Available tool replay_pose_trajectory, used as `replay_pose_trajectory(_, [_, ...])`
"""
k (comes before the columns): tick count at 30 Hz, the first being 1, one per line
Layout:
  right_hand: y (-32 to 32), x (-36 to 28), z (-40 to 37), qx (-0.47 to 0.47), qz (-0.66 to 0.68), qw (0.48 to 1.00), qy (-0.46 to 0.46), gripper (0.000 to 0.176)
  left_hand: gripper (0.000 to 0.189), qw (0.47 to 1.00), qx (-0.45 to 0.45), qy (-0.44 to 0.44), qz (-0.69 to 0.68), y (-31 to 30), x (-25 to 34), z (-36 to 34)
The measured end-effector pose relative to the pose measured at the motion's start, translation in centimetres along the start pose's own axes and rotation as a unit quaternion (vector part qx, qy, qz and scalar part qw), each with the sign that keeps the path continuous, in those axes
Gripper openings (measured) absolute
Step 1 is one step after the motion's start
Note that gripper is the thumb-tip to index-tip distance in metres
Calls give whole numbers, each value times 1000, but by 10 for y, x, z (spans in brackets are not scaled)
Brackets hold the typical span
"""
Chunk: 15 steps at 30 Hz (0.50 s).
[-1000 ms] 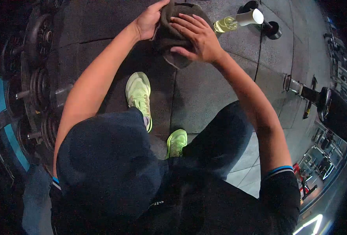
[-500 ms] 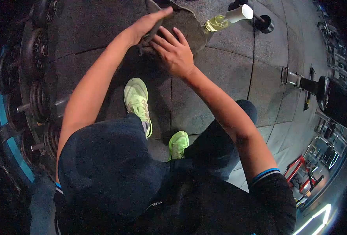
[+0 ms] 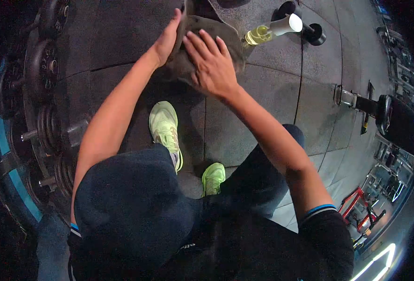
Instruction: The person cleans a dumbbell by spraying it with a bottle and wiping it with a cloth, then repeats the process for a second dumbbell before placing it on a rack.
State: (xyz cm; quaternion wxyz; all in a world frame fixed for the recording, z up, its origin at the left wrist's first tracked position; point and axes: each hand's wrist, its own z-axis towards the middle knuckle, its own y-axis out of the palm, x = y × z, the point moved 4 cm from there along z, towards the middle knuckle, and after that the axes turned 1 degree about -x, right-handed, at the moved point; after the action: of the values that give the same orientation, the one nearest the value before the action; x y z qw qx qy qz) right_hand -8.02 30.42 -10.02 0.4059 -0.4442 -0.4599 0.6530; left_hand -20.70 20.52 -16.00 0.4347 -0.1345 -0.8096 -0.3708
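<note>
A dark grey-brown cloth (image 3: 206,22) is spread at the top of the head view, with folds along its edges. My right hand (image 3: 211,65) rests flat on it, fingers stretched out and slightly apart. At the cloth's left edge is my left hand (image 3: 166,43), seen side-on with its fingers extended; whether it pinches any cloth cannot be made out. Just right of the cloth is a clear spray bottle (image 3: 259,35) with yellowish liquid and a white top.
Behind the bottle a black dumbbell (image 3: 314,34) lies on the dark tiled floor (image 3: 258,89). Weight plates (image 3: 43,63) line a rack on the left. A bench (image 3: 399,117) stands at right. My light green shoes (image 3: 164,122) are below the cloth.
My left hand has shifted left and turned upright along the cloth's edge. My right hand has moved slightly right and lies flatter. The cloth looks more spread out.
</note>
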Motion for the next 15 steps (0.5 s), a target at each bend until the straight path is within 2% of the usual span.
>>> replay_pose_trajectory(1, [-3,4,8,17,34,999,19,87,73,998,13,45,-41,1,-2,3])
replay_pose_trajectory(2, [-3,8,12,34,69,996,41,88,71,998,16,28,-52,0,-5,5])
replay_pose_trajectory(3, [-3,9,12,45,47,997,44,93,70,998,17,11,-64,-2,-8,8])
replay_pose_trajectory(4, [-3,9,7,62,38,993,90,94,68,997,18,-6,-78,-2,-13,11])
replay_pose_trajectory(5, [-4,4,-2,77,29,987,136,95,58,997,20,-11,-72,-7,-17,17])
replay_pose_trajectory(6, [-8,0,-9,92,18,979,179,97,55,998,15,-26,-54,-10,-21,21])
replay_pose_trajectory(7, [-4,-1,-17,74,11,976,205,101,52,998,12,-40,-35,-14,-24,24])
replay_pose_trajectory(9, [-8,-5,-28,76,25,973,217,101,42,996,11,-81,35,-18,-20,19])
replay_pose_trajectory(11, [-12,2,-34,78,39,972,220,98,38,996,35,-19,78,-6,-13,8])
replay_pose_trajectory(13, [-12,22,-36,89,52,975,198,100,34,997,16,-15,76,-4,-14,5])
replay_pose_trajectory(14, [-11,30,-37,93,58,976,188,102,33,998,-15,-43,51,-12,-20,9])
replay_pose_trajectory(15, [-14,34,-34,125,82,973,178,86,31,996,-47,-72,27,-19,-26,13])
